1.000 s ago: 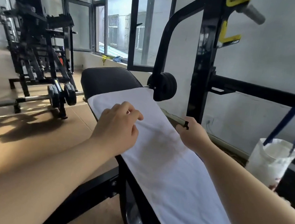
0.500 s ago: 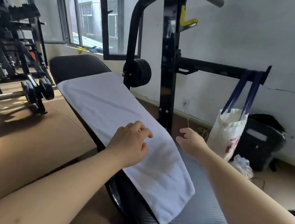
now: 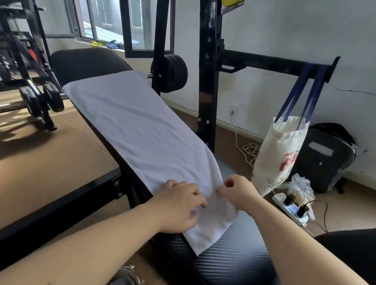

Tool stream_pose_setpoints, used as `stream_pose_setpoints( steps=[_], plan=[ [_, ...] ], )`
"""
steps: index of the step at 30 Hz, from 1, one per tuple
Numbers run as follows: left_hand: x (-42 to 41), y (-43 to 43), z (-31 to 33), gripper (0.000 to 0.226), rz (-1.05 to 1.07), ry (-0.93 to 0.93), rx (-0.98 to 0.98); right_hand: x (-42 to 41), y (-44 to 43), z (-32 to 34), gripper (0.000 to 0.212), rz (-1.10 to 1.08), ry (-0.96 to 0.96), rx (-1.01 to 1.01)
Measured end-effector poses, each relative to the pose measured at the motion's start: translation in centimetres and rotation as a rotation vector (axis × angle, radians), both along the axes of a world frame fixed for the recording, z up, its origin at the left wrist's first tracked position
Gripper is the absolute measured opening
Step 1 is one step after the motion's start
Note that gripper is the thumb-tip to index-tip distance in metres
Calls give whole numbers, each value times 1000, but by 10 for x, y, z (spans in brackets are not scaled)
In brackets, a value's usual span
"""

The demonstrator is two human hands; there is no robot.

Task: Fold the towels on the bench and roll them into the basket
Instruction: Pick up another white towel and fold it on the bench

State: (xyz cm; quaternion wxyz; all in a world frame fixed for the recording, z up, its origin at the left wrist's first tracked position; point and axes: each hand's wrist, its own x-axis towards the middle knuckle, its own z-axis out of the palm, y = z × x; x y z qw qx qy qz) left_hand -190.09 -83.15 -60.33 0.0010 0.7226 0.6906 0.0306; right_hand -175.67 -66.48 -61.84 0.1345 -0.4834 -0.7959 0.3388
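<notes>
One white towel [image 3: 139,129] lies lengthwise on one black bench [image 3: 232,259]. Left hand [image 3: 177,206] rests on its near end, fingers loosely curled. Right hand [image 3: 238,192] pinches its right edge. One tote bag [image 3: 279,155] hangs nearby.

Left hand [image 3: 177,206]: fingertips curled onto white rectangular cloth towel [image 3: 139,129], grip state not discernible. Right hand [image 3: 238,192]: fingertips bunched at towel's right edge, pinch contact obscured by own knuckles. Black padded worktop [image 3: 225,255]: mid-section concealed beneath towel. Both forearms cut by lower frame edge. Frayed grey fabric item [image 3: 130,284] at bottom edge: mostly hidden behind left forearm, identity undetermined. Black gym machine [image 3: 6,45] at left: blurred, cropped.
</notes>
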Motion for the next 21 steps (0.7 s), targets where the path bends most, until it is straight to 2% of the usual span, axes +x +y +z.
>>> stream_pose_setpoints(
  steps=[2, 5, 7, 9, 11, 14, 16, 18, 19, 21],
  plan=[
    [1, -3, -1, 47, -67, 16, -63, 1, -2, 5, 17, -24, 189, -118],
    [4, -8, -1, 67, -198, 111, -177, 4, -8, 15, 11, -126, 557, -523],
    [6, -11, -1, 74, -237, 207, -225, 7, -12, 18, 21, -127, 644, -771],
    [9, -12, -1, 71, -229, 255, -224, 8, -11, 18, 22, -53, 716, -931],
    [13, -11, -1, 59, -202, 267, -219, 8, -10, 18, 23, -27, 818, -1027],
    [19, -9, -3, 38, -181, 322, -181, 12, -11, 17, 24, 15, 819, -1033],
    [22, -9, -5, 34, -163, 359, -166, 13, -11, 12, 19, 52, 755, -990],
    [23, -8, -6, 34, -138, 351, -153, 13, -10, 7, 25, 23, 642, -918],
    [23, -8, -6, 32, -113, 305, -133, 13, -10, 5, 32, -27, 590, -869],
    [21, -8, -4, 26, -34, 98, -50, 12, -8, 1, 42, -110, 545, -793]
  ],
)
